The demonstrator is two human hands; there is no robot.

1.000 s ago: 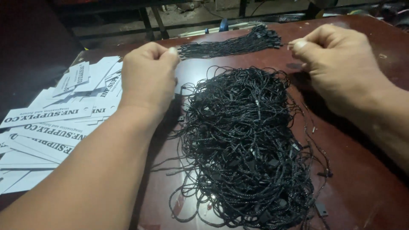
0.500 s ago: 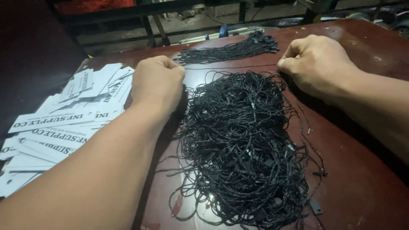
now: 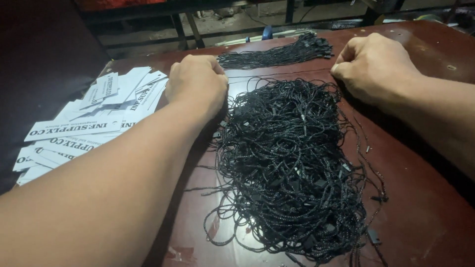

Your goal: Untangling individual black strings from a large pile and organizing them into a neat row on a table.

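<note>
Left hand (image 3: 197, 81) and right hand (image 3: 375, 65) seemingly fisted.

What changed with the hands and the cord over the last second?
Both hands came down from above the tangled pile of black cords to the table: the left hand and right hand now rest as closed fists at the pile's far edge, with a single cord running between them. The pile, the straightened bundle and the white tags stayed put.

A big tangle of black cords (image 3: 289, 168) covers the reddish tabletop (image 3: 425, 217). The left hand (image 3: 197, 84), fingers curled, rests at its 11 o'clock edge; the right hand (image 3: 373, 66), fisted, at 1 o'clock. White tags (image 3: 84, 128) lie at 9 o'clock, a tidy cord bundle (image 3: 277, 53) at 12.
</note>
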